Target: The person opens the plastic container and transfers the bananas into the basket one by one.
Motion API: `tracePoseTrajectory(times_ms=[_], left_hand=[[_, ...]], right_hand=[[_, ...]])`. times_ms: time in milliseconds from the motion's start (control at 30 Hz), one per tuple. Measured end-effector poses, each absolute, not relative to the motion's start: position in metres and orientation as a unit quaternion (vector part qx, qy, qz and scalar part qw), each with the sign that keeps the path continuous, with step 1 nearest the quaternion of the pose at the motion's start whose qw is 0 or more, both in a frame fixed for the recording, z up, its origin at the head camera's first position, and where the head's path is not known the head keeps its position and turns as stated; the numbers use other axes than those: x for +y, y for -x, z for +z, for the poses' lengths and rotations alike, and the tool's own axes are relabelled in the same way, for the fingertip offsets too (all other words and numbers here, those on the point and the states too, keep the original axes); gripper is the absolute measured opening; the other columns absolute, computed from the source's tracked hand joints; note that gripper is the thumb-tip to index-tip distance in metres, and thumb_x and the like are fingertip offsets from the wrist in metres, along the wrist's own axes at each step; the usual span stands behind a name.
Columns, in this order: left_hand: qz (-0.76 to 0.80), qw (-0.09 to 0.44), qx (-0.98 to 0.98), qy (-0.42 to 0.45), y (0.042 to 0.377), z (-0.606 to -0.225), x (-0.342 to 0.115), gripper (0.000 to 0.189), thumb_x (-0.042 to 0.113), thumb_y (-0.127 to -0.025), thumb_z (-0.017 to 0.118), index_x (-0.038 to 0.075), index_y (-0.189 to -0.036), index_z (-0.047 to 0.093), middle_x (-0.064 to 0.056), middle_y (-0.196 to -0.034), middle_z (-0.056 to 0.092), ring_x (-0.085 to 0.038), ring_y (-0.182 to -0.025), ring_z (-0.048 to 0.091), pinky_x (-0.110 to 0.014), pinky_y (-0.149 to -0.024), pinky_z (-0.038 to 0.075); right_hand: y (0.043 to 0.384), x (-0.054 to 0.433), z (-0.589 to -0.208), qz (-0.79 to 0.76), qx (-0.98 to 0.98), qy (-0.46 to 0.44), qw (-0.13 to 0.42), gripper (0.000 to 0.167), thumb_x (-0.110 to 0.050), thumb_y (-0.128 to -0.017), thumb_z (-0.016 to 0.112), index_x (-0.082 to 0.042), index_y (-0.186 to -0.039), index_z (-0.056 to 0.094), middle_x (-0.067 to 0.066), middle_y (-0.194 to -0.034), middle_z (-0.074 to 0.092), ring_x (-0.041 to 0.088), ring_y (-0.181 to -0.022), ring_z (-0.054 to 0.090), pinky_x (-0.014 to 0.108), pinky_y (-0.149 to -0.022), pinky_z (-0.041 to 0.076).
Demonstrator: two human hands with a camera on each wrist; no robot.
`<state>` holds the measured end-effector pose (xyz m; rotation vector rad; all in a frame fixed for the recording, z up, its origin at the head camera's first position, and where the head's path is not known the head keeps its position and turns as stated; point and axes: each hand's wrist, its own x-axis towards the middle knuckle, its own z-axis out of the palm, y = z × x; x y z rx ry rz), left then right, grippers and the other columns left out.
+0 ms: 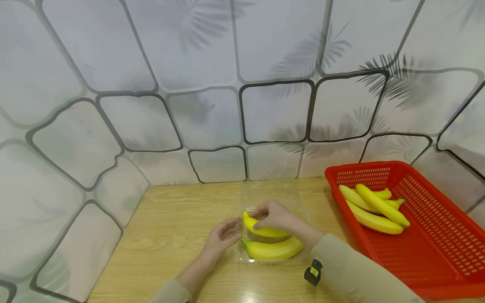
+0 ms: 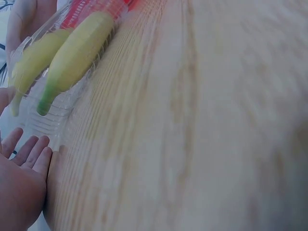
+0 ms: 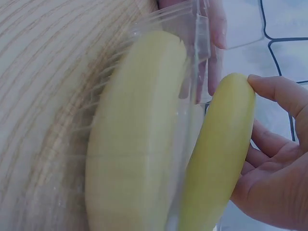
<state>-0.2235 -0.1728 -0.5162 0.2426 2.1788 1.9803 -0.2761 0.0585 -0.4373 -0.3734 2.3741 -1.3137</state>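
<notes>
My right hand (image 1: pixel 275 216) pinches a yellow banana (image 1: pixel 269 232) between thumb and fingers, over the back half of a clear plastic clamshell box (image 1: pixel 239 256). A second banana (image 1: pixel 275 249) lies in the front half of the box, its green tip to the left. At the box's left side is my left hand (image 1: pixel 219 239), palm turned toward it, fingers loosely bent and gripping nothing; whether the fingertips touch the wall I cannot tell. The left wrist view shows the left hand (image 2: pixel 21 178) by the box end. The right wrist view shows the held banana (image 3: pixel 219 154) close up.
A red plastic basket (image 1: pixel 428 252) stands on the right with several bananas (image 1: pixel 379 208) at its far left end. The box's transparent lid (image 1: pixel 270 191) lies folded back toward the patterned wall (image 1: pixel 212 118). Underneath is a wood-grain table (image 1: pixel 163 235).
</notes>
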Motion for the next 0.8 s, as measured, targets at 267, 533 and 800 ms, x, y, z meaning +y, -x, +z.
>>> tracePoseTrajectory(times_ms=[267,533,800], left_hand=[[0.669,0.093,0.733,-0.084,0.224,-0.516,-0.173,0.056,0.009,-0.103,0.067,-0.005,-0.153,0.047,-0.024,-0.16,0.049,-0.043,-0.146,0.05,-0.022,-0.118,0.049],[0.667,0.086,0.734,-0.095,0.224,-0.516,-0.173,0.055,0.008,-0.103,0.066,-0.007,-0.152,0.047,-0.027,-0.16,0.049,-0.045,-0.145,0.05,-0.019,-0.116,0.049],[0.674,0.089,0.728,-0.086,0.225,-0.514,-0.173,0.055,0.006,-0.102,0.067,-0.006,-0.152,0.047,-0.026,-0.16,0.05,-0.044,-0.146,0.05,-0.025,-0.12,0.047]], right_hand=[[0.275,0.065,-0.423,-0.473,0.847,0.136,0.2,0.036,-0.005,-0.087,0.085,-0.004,-0.122,0.077,0.008,-0.119,0.078,0.017,-0.105,0.072,0.035,-0.096,0.065],[0.276,0.072,-0.409,-0.473,0.846,0.137,0.206,0.037,-0.008,-0.089,0.084,-0.004,-0.125,0.076,0.01,-0.122,0.078,0.021,-0.11,0.072,0.036,-0.097,0.065],[0.281,0.086,-0.396,-0.473,0.843,0.167,0.194,0.04,-0.006,-0.09,0.081,0.002,-0.128,0.073,0.018,-0.126,0.076,0.025,-0.112,0.073,0.035,-0.096,0.065]])
